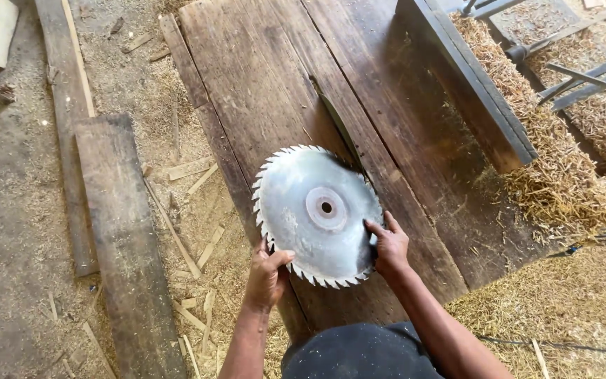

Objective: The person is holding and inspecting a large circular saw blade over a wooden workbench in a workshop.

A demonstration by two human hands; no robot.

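Observation:
A large round metal saw blade (311, 210) with teeth all around and a hole in its middle is held over a dark wooden saw table (275, 84). My left hand (268, 274) grips the blade's lower left edge, thumb on its face. At the lower right edge my right hand (388, 245) holds the blade, fingers spread onto its face. The blade lies just beside a narrow slot (338, 126) in the table top.
A dark wooden fence beam (471, 84) runs along the table's right side. Heaps of wood shavings (562, 175) lie to the right, with metal bars (569, 77) above them. Loose planks (124, 245) and scraps lie on the sawdust floor at left.

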